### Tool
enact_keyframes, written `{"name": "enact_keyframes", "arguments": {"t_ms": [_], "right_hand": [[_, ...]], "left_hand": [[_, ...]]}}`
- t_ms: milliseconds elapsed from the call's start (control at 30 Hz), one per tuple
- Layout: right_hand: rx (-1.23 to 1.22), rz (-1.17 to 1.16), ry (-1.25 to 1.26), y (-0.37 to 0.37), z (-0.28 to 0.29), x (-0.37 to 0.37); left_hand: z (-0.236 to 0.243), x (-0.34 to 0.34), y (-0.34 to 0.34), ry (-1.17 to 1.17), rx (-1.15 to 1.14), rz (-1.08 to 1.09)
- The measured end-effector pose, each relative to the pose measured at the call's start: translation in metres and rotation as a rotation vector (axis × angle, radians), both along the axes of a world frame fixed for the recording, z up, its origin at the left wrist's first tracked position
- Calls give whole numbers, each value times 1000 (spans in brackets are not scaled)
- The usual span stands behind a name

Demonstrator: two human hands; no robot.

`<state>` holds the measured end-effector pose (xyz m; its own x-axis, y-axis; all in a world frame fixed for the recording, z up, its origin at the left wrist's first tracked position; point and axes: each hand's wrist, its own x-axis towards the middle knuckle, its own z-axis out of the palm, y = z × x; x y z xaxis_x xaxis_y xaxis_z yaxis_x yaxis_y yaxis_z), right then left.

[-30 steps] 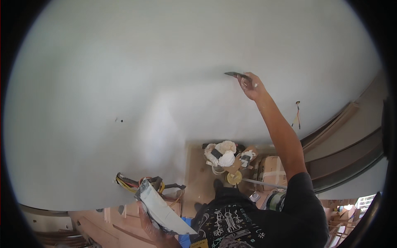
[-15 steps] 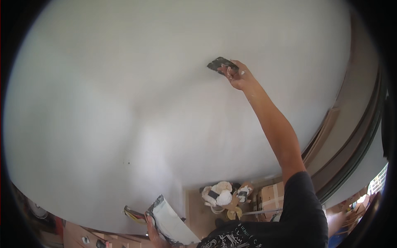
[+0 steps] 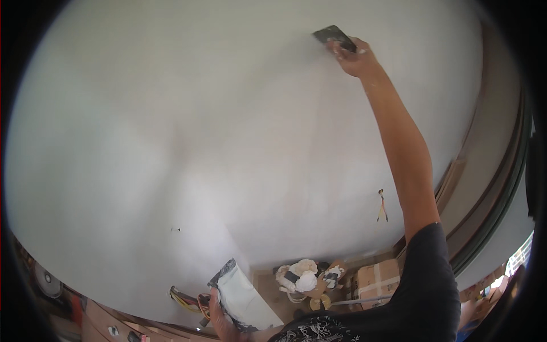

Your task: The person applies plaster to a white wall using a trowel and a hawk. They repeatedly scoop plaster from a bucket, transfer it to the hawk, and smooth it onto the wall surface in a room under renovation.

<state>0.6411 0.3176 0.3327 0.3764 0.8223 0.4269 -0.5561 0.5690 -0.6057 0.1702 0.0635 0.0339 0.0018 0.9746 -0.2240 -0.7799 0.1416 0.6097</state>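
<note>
My right hand [image 3: 358, 60], smeared with white, is stretched up high against a pale wall [image 3: 239, 114]. It grips a flat black putty spreader [image 3: 329, 34], whose blade lies on or very close to the wall. Low down, my left hand [image 3: 220, 319] is closed around the side of a long white board [image 3: 245, 296] with a dark, putty-smeared end. That board is tilted, its dark end toward the wall. Just left of this hand, a bundle of coloured wires [image 3: 185, 298] sticks out.
More loose wires [image 3: 382, 208] hang from a hole in the wall at right. On the floor below stand white bags [image 3: 306, 280] and a taped cardboard box [image 3: 380, 276]. Dark curved-looking trim [image 3: 484, 199] borders the right side. A round metal object [image 3: 48, 279] sits at lower left.
My right hand has moved the putty spreader up and to the right along the wall. The wires at right have come into view. My left hand still holds the board, slightly shifted.
</note>
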Motion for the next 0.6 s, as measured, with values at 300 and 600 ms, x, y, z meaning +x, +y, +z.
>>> {"name": "enact_keyframes", "arguments": {"t_ms": [300,600], "right_hand": [[-21,-321,-407,-147,-134,-40],[-172,-674,-1525,-339,-288,-254]], "left_hand": [[-5,20,11,-12,107,-381],[-103,46,-26,-346,-232,-472]]}}
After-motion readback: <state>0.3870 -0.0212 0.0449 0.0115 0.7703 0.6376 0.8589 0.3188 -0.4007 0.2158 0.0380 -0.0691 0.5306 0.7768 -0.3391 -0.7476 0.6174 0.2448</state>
